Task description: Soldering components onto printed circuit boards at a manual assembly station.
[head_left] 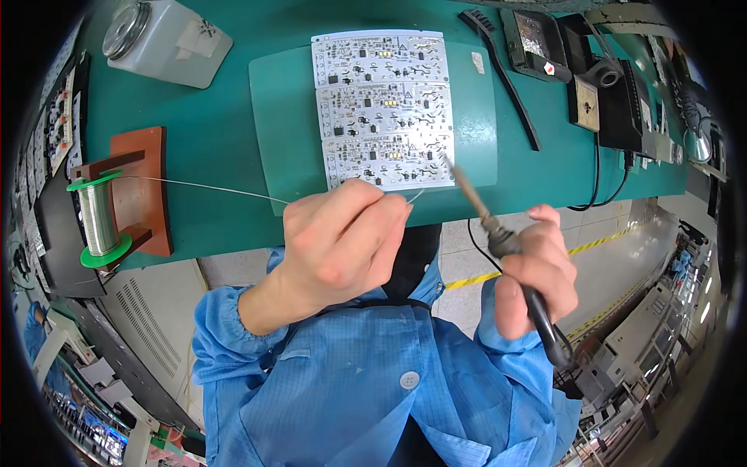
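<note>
A white circuit board panel (385, 109) in three joined sections lies on a translucent green mat (284, 117). My left hand (342, 245) is closed on solder wire (210, 187), just off the panel's near edge. A short end of the wire sticks out past the fingers; the rest runs left to a solder spool (98, 218) with green flanges. In my right hand (538, 276) is a soldering iron (476, 199), gripped round its dark handle. Its tip points up and left, close to the panel's lower right corner; whether it touches cannot be made out.
The spool sits on a reddish-brown stand (144, 187). A square translucent bottle (175, 43) stands at the far left. At the right lie a black brush (510, 86), an iron holder (603, 74) with a sponge tray (583, 103), and black cables (597, 175) over the table edge.
</note>
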`<state>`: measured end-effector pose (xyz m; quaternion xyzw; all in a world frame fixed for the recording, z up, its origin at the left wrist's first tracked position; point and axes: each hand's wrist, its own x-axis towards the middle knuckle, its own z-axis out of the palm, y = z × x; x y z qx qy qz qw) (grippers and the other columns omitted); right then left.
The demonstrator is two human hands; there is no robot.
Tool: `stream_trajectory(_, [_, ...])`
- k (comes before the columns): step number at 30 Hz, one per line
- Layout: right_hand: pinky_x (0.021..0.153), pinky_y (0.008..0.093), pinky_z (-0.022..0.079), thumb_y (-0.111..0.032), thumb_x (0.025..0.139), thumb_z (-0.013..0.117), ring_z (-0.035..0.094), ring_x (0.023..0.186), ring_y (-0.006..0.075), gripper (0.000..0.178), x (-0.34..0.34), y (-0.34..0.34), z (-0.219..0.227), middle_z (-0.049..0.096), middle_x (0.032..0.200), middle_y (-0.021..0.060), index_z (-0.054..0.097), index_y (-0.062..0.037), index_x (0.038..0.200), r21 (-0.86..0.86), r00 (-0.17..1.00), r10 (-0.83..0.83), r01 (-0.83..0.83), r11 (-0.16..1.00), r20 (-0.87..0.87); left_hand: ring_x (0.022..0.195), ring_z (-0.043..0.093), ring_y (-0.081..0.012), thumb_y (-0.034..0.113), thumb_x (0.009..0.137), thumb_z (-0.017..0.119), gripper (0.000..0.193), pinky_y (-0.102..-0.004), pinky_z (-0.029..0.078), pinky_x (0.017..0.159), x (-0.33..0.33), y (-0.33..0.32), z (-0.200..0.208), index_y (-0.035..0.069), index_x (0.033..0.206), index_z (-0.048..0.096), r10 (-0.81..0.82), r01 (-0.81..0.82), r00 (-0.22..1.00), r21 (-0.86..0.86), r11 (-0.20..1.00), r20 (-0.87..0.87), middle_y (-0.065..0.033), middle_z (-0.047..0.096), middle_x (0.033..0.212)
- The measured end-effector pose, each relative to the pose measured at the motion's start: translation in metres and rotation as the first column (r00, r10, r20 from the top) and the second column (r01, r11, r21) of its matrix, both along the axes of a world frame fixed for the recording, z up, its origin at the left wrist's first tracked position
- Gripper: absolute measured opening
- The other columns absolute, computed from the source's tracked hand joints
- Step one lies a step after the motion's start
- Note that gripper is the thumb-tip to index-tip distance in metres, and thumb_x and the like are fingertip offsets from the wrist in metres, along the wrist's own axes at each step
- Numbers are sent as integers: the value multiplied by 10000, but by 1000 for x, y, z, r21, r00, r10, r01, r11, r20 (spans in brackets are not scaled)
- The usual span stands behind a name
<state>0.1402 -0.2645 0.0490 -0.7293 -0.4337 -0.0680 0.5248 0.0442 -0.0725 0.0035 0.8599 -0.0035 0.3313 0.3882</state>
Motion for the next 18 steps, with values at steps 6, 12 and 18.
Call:
stream_trajectory(6, [787,419,420,-158,652,646,405,501,154,122,-6,-5,2,460,530,2,675,-63,723,-31,996,78,-79,996,-40,497,552,-164,-90,597,733,200,-254,401,419,0,-1,-2,-7,762,657,15,-14,1000,46,999,-15,-67,575,669])
stream_trajectory(12, [776,419,429,-166,664,639,404,500,158,128,-4,-4,-2,454,529,4,677,-61,725,-39,996,77,-79,996,-47,489,533,-159,-55,608,732,189,-271,395,412,2,-3,-4,-5,769,646,25,-26,1000,96,995,9,-52,539,669])
stream_trajectory(18, [779,423,431,-170,664,639,406,501,163,139,-3,-3,-4,461,534,12,679,-52,725,-49,993,100,-103,993,-57,484,516,-151,-34,629,716,168,-283,392,404,2,-1,-6,-9,773,634,32,-35,999,159,987,24,-36,504,669])
